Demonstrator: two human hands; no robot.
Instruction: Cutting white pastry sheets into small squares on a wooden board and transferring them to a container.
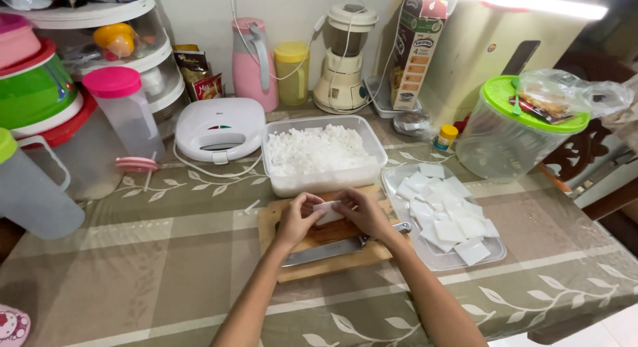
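Both hands work over the wooden cutting board (pixel 319 244) at the middle of the table (pixel 166 254), near its front edge. Left hand (pixel 296 221) and right hand (pixel 362 213) meet around one white flat piece (pixel 328 213), a thin square sheet, held just above the board. Fingers of both hands are curled and pinched onto its edges; neither hand is open. What the sheet is made of cannot be told.

Progress, judged from the layout: the clear tray (pixel 495 250) to the right of the board already carries many white squares (pixel 445 214), overlapping in loose rows, so a good share looks finished. The rectangular plastic container (pixel 325 181) behind the board is filled nearly to the rim with white chunky filling (pixel 319 151), so much material appears left.

A large knife (pixel 332 249) lies flat on the board beneath the wrists, blade toward the left, untouched by either hand.

Back edge of table: white sandwich press (pixel 219 129), pink jug (pixel 252 61), blender (pixel 342 54), green-lidded tub (pixel 512 131).
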